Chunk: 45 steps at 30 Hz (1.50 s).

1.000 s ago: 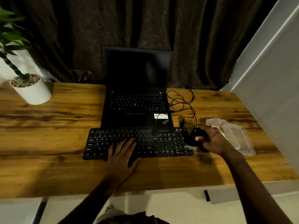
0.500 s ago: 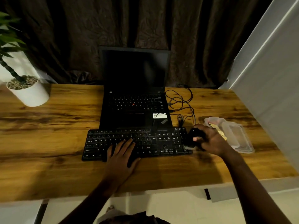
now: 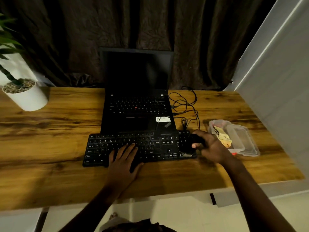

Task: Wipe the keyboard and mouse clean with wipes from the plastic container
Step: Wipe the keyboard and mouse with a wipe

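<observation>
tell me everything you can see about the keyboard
The keyboard is black, wide and flat, plastic by its look, with pale key legends and a number pad at its right end. It lies level on the wooden table, against the near edge of the open laptop. The left hand rests flat on its middle keys, fingers straight. The right hand grips a black mouse over its right end; whether the mouse touches the keys is unclear.

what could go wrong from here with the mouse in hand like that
The right hand grips the mouse above the keyboard's right end, so a slip could drop it onto the keys. The tangled cables just behind might snag if the mouse is moved about. The plastic container sits close beside that hand and could get knocked.
</observation>
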Each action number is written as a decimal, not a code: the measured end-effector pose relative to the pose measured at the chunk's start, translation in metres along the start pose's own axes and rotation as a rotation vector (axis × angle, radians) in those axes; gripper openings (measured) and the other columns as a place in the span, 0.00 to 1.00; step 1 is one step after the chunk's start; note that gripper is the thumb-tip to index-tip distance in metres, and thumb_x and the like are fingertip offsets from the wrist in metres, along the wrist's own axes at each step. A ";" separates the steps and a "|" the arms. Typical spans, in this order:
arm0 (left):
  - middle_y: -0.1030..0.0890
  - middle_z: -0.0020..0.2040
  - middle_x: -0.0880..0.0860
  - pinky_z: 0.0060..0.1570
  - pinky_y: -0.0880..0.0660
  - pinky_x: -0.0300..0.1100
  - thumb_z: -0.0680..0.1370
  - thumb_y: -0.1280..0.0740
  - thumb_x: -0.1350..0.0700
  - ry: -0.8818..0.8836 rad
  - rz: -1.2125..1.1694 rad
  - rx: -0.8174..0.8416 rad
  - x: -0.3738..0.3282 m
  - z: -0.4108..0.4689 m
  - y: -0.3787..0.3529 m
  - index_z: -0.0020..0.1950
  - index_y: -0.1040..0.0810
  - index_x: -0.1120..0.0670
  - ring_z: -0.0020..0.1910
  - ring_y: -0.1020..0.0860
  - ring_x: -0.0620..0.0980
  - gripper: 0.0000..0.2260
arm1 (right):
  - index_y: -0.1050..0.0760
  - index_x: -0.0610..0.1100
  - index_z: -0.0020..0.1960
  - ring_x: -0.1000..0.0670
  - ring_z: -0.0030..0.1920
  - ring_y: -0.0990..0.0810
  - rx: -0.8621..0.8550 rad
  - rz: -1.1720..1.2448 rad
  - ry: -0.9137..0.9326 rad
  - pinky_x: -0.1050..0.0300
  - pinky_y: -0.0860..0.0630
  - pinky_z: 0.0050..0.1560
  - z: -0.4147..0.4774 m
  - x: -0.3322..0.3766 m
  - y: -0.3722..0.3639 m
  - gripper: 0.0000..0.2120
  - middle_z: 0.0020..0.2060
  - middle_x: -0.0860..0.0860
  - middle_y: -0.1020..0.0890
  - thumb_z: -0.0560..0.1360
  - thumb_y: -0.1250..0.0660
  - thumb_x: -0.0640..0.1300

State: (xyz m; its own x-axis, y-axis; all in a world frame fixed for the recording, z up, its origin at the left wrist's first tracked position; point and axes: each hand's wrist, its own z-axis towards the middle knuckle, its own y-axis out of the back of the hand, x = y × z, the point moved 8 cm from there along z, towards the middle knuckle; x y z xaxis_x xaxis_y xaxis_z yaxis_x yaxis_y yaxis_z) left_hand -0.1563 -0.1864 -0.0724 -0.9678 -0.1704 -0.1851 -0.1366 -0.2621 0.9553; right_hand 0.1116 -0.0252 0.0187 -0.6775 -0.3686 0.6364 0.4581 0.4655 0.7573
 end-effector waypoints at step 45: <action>0.26 0.70 0.51 0.69 0.47 0.57 0.78 0.46 0.33 0.001 0.021 0.004 0.002 0.001 -0.007 0.71 0.27 0.51 0.70 0.35 0.51 0.29 | 0.36 0.58 0.72 0.48 0.61 0.28 -0.008 -0.239 -0.071 0.53 0.27 0.56 0.016 0.007 -0.021 0.28 0.61 0.48 0.28 0.76 0.30 0.45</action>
State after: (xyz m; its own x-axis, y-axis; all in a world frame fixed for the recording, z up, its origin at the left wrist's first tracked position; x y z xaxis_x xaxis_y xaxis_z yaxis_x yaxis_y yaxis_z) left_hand -0.1572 -0.1842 -0.0789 -0.9704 -0.1763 -0.1649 -0.1170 -0.2542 0.9600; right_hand 0.0874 -0.0246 0.0050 -0.8058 -0.4094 0.4278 0.2848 0.3655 0.8862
